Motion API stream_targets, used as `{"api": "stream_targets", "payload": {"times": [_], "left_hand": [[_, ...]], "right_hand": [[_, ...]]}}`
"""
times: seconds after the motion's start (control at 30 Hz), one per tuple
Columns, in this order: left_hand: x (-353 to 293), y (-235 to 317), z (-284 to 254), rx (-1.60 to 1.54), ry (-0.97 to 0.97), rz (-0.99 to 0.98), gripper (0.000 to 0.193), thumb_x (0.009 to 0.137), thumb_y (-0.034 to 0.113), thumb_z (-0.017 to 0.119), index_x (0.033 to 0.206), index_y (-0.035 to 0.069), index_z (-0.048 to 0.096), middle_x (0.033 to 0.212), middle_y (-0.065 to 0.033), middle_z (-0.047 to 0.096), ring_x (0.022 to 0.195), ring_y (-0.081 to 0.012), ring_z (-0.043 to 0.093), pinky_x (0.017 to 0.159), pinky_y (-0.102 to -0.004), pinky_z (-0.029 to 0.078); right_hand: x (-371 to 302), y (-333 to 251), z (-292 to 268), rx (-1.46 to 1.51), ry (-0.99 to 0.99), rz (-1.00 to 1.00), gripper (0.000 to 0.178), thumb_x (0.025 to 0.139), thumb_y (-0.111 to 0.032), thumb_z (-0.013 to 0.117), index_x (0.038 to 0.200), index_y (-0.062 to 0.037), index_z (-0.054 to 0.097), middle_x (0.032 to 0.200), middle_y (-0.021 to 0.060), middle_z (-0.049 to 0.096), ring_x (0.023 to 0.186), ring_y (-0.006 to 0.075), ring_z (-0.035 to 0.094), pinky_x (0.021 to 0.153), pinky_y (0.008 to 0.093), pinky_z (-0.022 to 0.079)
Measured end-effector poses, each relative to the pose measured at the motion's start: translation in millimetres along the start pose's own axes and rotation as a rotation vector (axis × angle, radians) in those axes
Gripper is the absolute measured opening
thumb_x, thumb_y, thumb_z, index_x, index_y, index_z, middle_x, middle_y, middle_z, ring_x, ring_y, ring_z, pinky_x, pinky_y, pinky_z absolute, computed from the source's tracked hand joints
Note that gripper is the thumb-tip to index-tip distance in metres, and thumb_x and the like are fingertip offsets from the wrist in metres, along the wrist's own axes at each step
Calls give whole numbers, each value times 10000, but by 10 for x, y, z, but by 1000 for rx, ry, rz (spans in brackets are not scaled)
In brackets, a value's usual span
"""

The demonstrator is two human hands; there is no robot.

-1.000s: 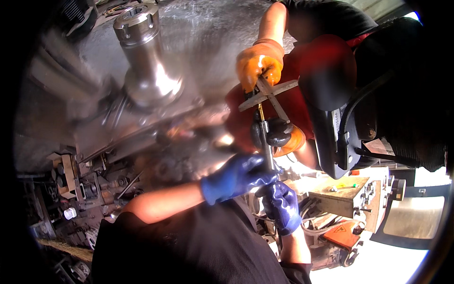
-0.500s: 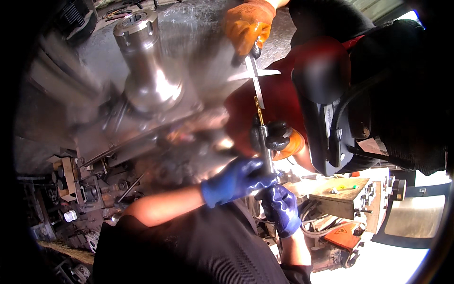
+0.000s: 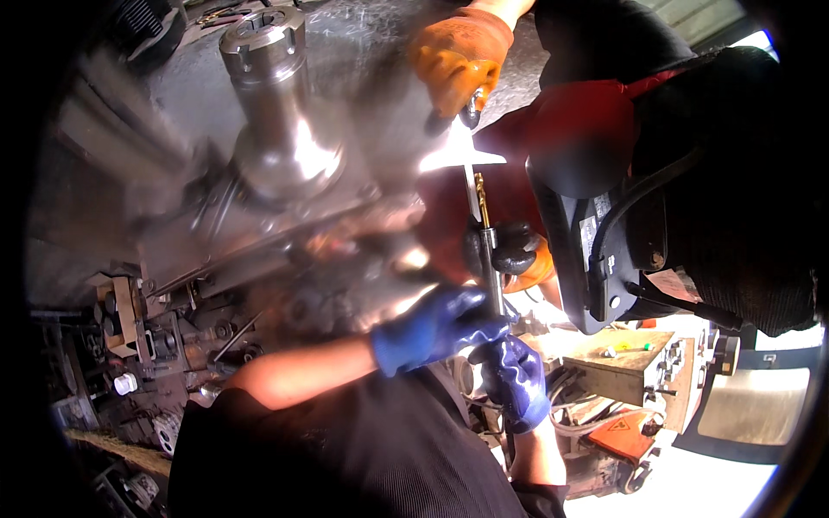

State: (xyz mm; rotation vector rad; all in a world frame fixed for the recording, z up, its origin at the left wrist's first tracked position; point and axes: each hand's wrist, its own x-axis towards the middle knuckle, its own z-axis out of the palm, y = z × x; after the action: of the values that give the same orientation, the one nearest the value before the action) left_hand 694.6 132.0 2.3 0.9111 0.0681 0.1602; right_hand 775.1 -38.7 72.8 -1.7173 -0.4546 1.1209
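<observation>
Both my hands wear blue gloves. My left hand (image 3: 440, 328) is closed around the lower part of a slim steel tool holder (image 3: 496, 292). Just below it, my right hand (image 3: 516, 384) is closed at the holder's bottom end, which the fingers hide. A gold drill bit (image 3: 484, 205) sticks up out of the holder's top. A co-worker's orange-and-black gloved hand (image 3: 516, 252) grips the holder near the bit. The co-worker's other orange glove (image 3: 462, 59) holds a T-shaped steel depth gauge (image 3: 464, 160), its thin blade alongside the bit.
A large shiny steel spindle (image 3: 275, 104) stands on a machine at the upper left. Metal parts and a carton (image 3: 123, 315) lie at the lower left. At right are a control box (image 3: 617, 367) and an orange cover (image 3: 623, 436). The co-worker leans in from the right.
The depth gauge has come down towards the holder, so its blade now overlaps the drill bit's length. Bright glare now covers its crosspiece. My hands keep their grip.
</observation>
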Motion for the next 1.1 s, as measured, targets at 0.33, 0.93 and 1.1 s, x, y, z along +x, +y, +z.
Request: {"api": "stream_targets", "payload": {"times": [0.33,0.93,1.1], "left_hand": [[1,65,21,87,19,9,222,975,173,673,1135,23,707,1046,-39,717,997,-99,630,927,-294,506],[-21,127,28,230,6,17,247,961,144,688,1168,9,681,1040,-36,713,989,-92,620,911,-284,513],[-29,178,26,297,-3,16,257,960,142,689,1179,9,676,1060,-41,710,999,-94,617,926,-291,510]], "right_hand": [[14,11,8,62,-12,-54,588,917,-583,617,921,2,676,678,-28,558,616,72,479,560,252,375],[16,47,0,-15,-26,-111,608,956,-572,553,982,15,706,802,38,657,732,116,561,676,284,456],[15,47,11,-28,-19,-127,598,963,-560,545,976,14,708,797,46,656,721,116,559,667,284,452]]}}
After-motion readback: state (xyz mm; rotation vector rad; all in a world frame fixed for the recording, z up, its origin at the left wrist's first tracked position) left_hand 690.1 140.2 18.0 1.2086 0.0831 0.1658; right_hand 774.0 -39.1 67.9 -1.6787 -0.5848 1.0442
